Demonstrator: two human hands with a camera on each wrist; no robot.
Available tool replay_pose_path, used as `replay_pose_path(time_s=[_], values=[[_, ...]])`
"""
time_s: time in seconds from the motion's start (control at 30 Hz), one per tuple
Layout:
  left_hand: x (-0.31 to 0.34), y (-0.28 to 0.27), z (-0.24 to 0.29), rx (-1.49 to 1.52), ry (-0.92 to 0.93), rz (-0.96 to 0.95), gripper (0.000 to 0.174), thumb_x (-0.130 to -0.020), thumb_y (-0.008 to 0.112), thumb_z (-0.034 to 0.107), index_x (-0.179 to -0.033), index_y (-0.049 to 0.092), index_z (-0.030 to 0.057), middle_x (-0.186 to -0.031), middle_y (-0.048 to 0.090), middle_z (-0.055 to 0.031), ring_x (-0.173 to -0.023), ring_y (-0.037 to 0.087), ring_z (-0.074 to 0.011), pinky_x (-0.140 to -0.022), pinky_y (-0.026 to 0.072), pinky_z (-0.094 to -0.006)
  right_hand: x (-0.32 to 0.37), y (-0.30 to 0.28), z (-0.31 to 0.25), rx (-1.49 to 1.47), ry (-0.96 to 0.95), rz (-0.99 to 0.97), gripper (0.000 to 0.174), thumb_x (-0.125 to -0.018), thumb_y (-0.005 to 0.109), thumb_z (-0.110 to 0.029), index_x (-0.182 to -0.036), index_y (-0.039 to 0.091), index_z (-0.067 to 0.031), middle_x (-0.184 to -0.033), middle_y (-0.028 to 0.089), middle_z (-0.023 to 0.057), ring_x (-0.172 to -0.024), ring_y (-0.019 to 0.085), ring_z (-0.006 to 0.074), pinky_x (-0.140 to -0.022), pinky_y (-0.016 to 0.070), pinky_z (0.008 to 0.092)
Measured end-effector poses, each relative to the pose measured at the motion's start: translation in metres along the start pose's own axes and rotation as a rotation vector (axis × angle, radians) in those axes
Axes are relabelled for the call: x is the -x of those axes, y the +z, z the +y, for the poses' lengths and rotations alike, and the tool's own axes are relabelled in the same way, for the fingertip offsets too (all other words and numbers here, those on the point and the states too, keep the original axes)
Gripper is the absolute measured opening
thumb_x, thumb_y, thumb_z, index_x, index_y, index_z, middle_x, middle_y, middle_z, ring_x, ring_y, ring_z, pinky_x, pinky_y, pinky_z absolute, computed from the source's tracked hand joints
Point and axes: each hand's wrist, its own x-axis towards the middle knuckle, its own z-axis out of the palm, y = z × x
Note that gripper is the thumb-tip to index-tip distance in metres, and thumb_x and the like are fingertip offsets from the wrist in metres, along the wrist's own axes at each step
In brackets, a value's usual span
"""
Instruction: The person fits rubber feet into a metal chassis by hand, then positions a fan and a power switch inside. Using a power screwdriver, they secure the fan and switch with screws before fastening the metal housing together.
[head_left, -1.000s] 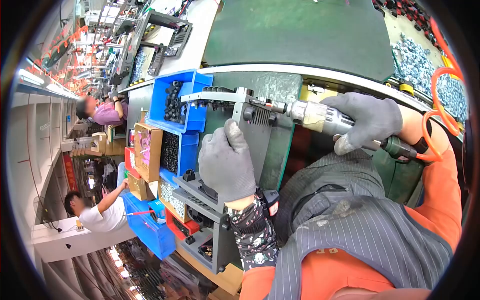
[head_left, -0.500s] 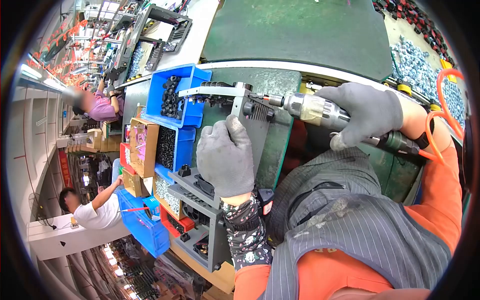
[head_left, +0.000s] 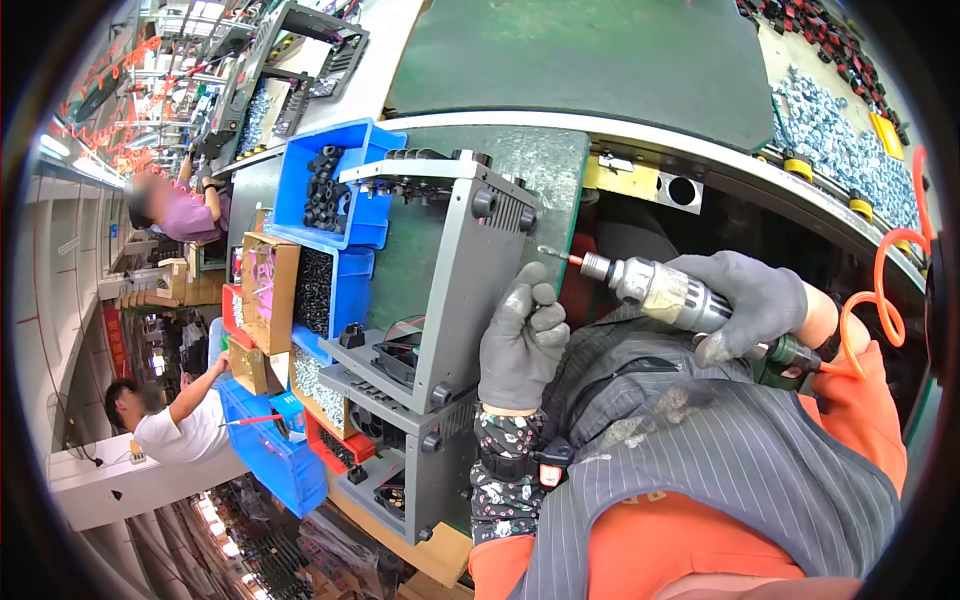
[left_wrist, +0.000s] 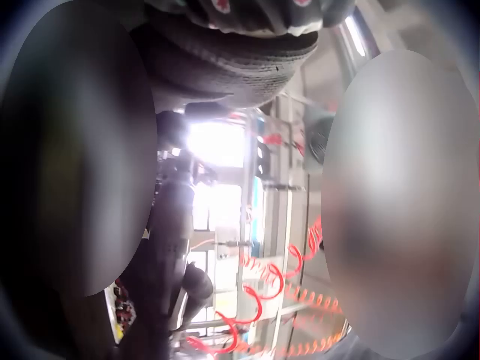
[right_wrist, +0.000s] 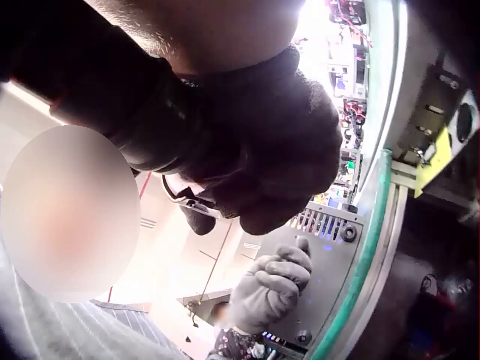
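My right hand [head_left: 745,300], in a grey glove, grips an air screwdriver [head_left: 665,295]; its slim bit [head_left: 560,254] points left, apart from the casing. My gloved left hand [head_left: 522,350] is just below the bit tip, its fingers curled toward the palm. Anything inside that palm is hidden. To its left stands a grey metal casing [head_left: 455,270] with round black feet [head_left: 485,203], vent slots and a fan [head_left: 400,355] inside. In the right wrist view, the left hand's curled fingers [right_wrist: 281,274] show before the slotted casing panel [right_wrist: 326,270].
Beyond the casing, a blue bin [head_left: 365,225] holds black rubber parts, and another blue bin [head_left: 355,290] small dark pieces. A second grey casing [head_left: 425,480] stands nearer me. The orange coiled hose [head_left: 890,290] hangs at right. Two people are at the far left.
The screwdriver bit has come away from the casing and sits lower. My left hand has left the casing's side and moved right, to just below the bit, turning over with fingers curled.
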Motion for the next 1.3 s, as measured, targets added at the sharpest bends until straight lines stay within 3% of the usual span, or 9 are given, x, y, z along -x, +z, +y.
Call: replay_pose_path(time_s=[0.1,0.2,0.73,0.8,0.93,0.97,1.03,1.17,1.3], values=[[0.001,-0.006,0.0,0.006,0.035,-0.099,0.03,-0.096,0.048,0.027,-0.115,0.055,0.0047,-0.081,0.056,0.0002,-0.06,0.038,-0.0065,-0.049,0.0354,-0.0183,0.001,0.004,0.012,0.097,-0.029,-0.036,0.068,-0.062,0.077,-0.025,-0.12,0.051,0.0009,-0.092,0.063,0.0107,-0.08,0.061,0.0188,-0.072,0.0504,0.0312],[0.003,0.007,-0.003,-0.067,0.145,0.094,0.029,-0.096,0.048,0.033,-0.11,0.058,0.0091,-0.071,0.043,0.0028,-0.057,0.033,-0.0069,-0.043,0.033,-0.0179,-0.002,0.008,0.017,0.098,-0.101,-0.08,0.068,-0.063,0.076,-0.026,-0.119,0.051,0.0013,-0.091,0.064,0.0121,-0.079,0.063,0.0201,-0.072,0.0508,0.0316],[0.006,0.014,-0.013,-0.066,0.207,0.02,0.03,-0.098,0.045,0.031,-0.108,0.055,0.0044,-0.072,0.049,0.0005,-0.051,0.033,-0.005,-0.04,0.0316,-0.0184,-0.016,0.018,0.035,0.129,-0.234,-0.134,0.062,-0.063,0.077,-0.023,-0.115,0.052,0.0001,-0.089,0.063,0.0119,-0.078,0.062,0.0203,-0.071,0.0503,0.0319],[0.008,0.014,-0.019,-0.435,0.417,0.098,0.041,-0.095,0.051,0.035,-0.114,0.053,-0.0016,-0.071,0.047,0.0028,-0.051,0.033,-0.0041,-0.043,0.0284,-0.0185,-0.015,0.017,0.032,0.073,-0.234,-0.143,0.062,-0.063,0.077,-0.023,-0.115,0.052,0.0001,-0.089,0.063,0.0116,-0.079,0.062,0.0195,-0.071,0.0502,0.0318],[0.022,0.02,-0.019,-0.847,0.3,0.148,0.045,-0.093,0.054,0.038,-0.115,0.056,-0.002,-0.068,0.049,0.0025,-0.049,0.034,-0.0029,-0.043,0.0269,-0.0177,-0.013,0.009,0.029,0.068,-0.227,-0.124,0.061,-0.064,0.077,-0.022,-0.115,0.052,-0.0001,-0.089,0.063,0.0105,-0.079,0.062,0.0171,-0.071,0.0503,0.031],[0.031,0.028,-0.017,-1.073,0.128,0.249,0.037,-0.093,0.055,0.032,-0.112,0.059,0.0004,-0.075,0.059,-0.0017,-0.055,0.048,-0.008,-0.05,0.0379,-0.0205,-0.015,0.005,0.031,0.128,-0.274,-0.081,0.06,-0.064,0.077,-0.022,-0.115,0.052,-0.0003,-0.088,0.063,0.0101,-0.079,0.062,0.0165,-0.071,0.0503,0.0308],[0.039,0.044,-0.007,-1.809,0.445,-0.019,0.028,-0.09,0.057,0.023,-0.108,0.063,0.0031,-0.084,0.064,-0.008,-0.07,0.06,-0.0177,-0.062,0.047,-0.0286,-0.018,-0.009,0.022,0.079,-0.071,-0.043,0.062,-0.064,0.076,-0.023,-0.116,0.051,-0.0006,-0.085,0.062,0.0103,-0.077,0.061,0.0193,-0.071,0.05,0.0319],[0.061,0.102,0.031,-1.984,0.665,0.318,0.032,-0.083,0.064,0.022,-0.107,0.063,0.0027,-0.091,0.063,-0.0128,-0.083,0.061,-0.0252,-0.072,0.048,-0.0324,-0.033,-0.033,0.026,0.278,-0.042,0.104,0.066,-0.057,0.075,-0.022,-0.116,0.053,-0.0025,-0.088,0.058,0.0067,-0.08,0.055,0.0162,-0.075,0.0465,0.0315],[0.033,0.128,0.073,-2.317,0.511,0.524,0.046,-0.08,0.065,0.029,-0.116,0.058,0.0022,-0.098,0.063,-0.0144,-0.09,0.061,-0.0276,-0.08,0.0468,-0.0336,-0.044,-0.039,0.014,0.257,0.007,0.05,0.068,-0.058,0.075,-0.023,-0.119,0.052,-0.0011,-0.09,0.058,0.0064,-0.082,0.054,0.0165,-0.075,0.0454,0.0315]])
